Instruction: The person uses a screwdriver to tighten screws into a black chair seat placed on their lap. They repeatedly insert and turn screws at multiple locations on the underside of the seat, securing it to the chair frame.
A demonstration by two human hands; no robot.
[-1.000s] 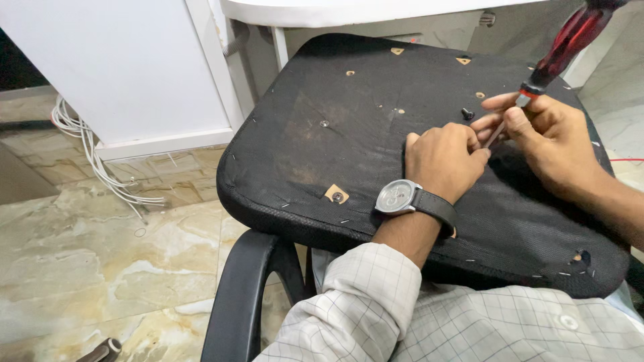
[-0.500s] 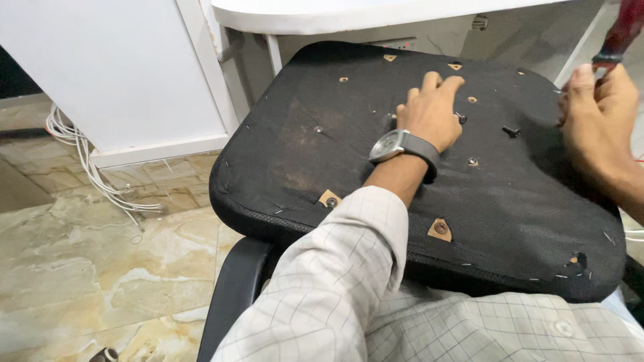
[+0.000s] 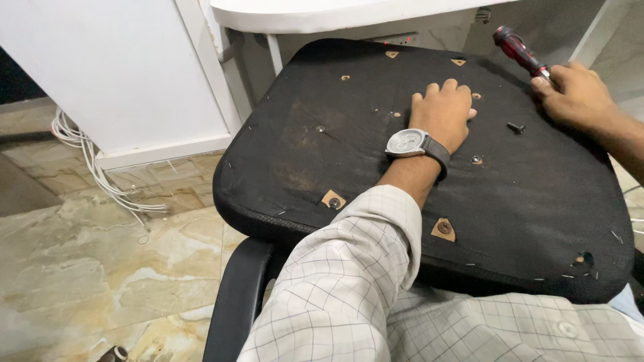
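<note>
Marble floor tiles point(image 3: 74, 268) and a bundle of white cables point(image 3: 94, 167) lie beside an upturned black seat cushion point(image 3: 322, 167) below the white counter point(image 3: 335, 12), and since half a second ago the view has pulled back a little. The left hand point(image 3: 443, 117) remains flat on the cushion, fingers together and holding nothing, near a loose black screw point(image 3: 515, 127). The right hand point(image 3: 577, 97), earlier at the frame's edge, now rests on the cushion, its grip seemingly closed on the red-handled screwdriver point(image 3: 520, 50).
</note>
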